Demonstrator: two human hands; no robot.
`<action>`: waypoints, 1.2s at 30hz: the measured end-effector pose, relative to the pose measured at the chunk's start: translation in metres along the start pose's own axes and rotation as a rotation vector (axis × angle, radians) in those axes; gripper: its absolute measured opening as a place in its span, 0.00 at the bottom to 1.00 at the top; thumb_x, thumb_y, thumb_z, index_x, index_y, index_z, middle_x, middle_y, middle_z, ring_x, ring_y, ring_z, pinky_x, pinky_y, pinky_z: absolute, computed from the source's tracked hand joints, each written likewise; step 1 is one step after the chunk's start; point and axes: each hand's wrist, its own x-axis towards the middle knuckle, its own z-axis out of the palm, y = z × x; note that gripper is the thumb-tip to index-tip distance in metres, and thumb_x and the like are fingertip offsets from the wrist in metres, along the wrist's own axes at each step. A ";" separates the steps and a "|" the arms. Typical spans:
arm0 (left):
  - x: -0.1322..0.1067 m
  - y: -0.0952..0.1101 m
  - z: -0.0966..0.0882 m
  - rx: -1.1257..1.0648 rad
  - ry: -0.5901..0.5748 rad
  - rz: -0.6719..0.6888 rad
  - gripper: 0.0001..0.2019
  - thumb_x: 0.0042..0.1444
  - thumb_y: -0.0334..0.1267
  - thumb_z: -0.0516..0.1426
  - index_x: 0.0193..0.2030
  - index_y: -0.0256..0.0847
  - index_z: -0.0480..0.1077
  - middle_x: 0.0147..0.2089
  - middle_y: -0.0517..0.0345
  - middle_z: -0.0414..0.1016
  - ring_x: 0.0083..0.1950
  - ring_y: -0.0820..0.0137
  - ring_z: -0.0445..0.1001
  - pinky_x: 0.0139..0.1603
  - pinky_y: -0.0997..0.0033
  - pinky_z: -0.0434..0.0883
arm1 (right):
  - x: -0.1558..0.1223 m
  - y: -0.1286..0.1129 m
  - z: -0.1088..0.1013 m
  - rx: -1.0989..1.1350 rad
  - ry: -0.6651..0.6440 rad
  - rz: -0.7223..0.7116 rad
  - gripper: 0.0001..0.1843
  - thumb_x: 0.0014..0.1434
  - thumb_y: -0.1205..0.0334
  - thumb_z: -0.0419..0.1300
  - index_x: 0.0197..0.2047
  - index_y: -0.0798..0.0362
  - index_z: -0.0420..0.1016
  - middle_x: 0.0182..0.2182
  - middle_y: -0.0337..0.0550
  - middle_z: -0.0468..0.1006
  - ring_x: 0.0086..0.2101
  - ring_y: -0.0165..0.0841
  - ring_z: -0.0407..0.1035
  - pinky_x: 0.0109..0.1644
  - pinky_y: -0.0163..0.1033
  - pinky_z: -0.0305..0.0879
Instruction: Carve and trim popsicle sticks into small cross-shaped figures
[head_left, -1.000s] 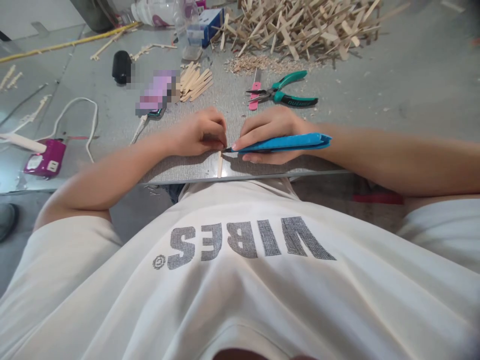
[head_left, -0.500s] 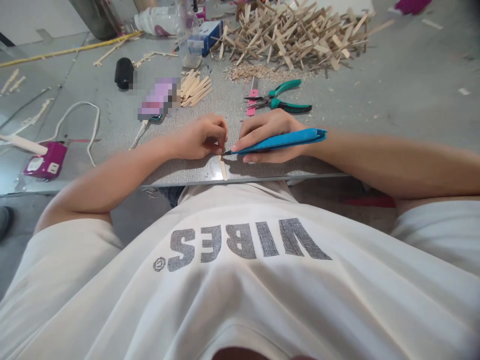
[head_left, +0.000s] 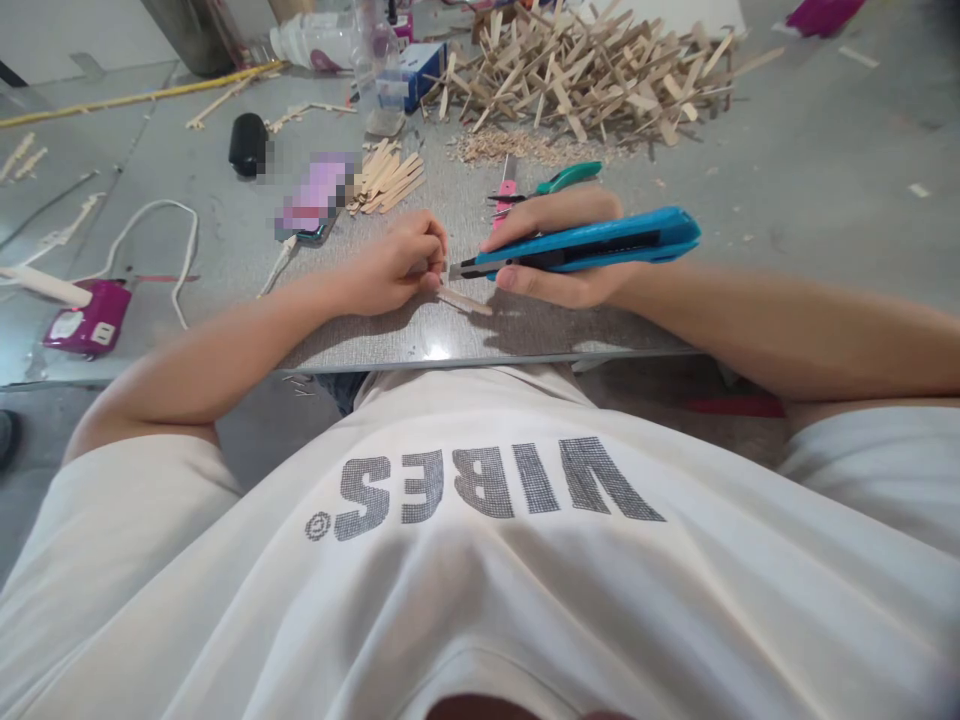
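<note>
My left hand (head_left: 394, 265) is closed, pinching one end of a thin wooden stick (head_left: 465, 301) that juts out to the right just above the grey board (head_left: 420, 340). My right hand (head_left: 559, 250) is wrapped round a blue utility knife (head_left: 592, 245), held level above the board with its blade tip pointing left, close to my left fingers. Both forearms rest near the board's front edge.
Teal-handled pliers (head_left: 559, 180) and a pink tool (head_left: 504, 195) lie behind my right hand. A small bundle of flat sticks (head_left: 386, 175), a big heap of stick pieces (head_left: 592, 70) with sawdust, a black cylinder (head_left: 247, 145), a purple glue gun (head_left: 82, 325) with white cord and bottles stand farther off.
My right hand has lifted the knife off the board and raised it. The stick, which lay pointing toward me under the blade, is now swung sideways in my left fingers.
</note>
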 end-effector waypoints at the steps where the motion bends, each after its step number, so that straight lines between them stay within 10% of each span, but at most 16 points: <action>1: -0.001 0.000 0.000 -0.015 0.016 -0.045 0.14 0.66 0.53 0.58 0.39 0.46 0.74 0.49 0.48 0.79 0.49 0.59 0.75 0.58 0.46 0.75 | -0.001 0.000 0.001 -0.007 0.012 0.008 0.14 0.73 0.53 0.69 0.54 0.54 0.86 0.38 0.45 0.89 0.33 0.30 0.79 0.40 0.34 0.74; 10: -0.003 0.005 -0.002 -0.026 -0.043 -0.132 0.17 0.65 0.53 0.57 0.44 0.44 0.80 0.34 0.56 0.79 0.37 0.63 0.74 0.44 0.58 0.69 | -0.010 0.005 0.016 -0.041 0.068 -0.109 0.15 0.70 0.54 0.68 0.59 0.41 0.84 0.35 0.35 0.86 0.28 0.32 0.75 0.35 0.37 0.72; 36: -0.002 0.015 -0.010 0.001 -0.129 -0.192 0.18 0.67 0.48 0.56 0.48 0.40 0.84 0.35 0.54 0.81 0.37 0.66 0.72 0.43 0.64 0.64 | -0.007 0.003 0.015 -0.197 -0.096 -0.148 0.13 0.78 0.55 0.62 0.57 0.52 0.83 0.38 0.41 0.88 0.37 0.29 0.81 0.48 0.30 0.75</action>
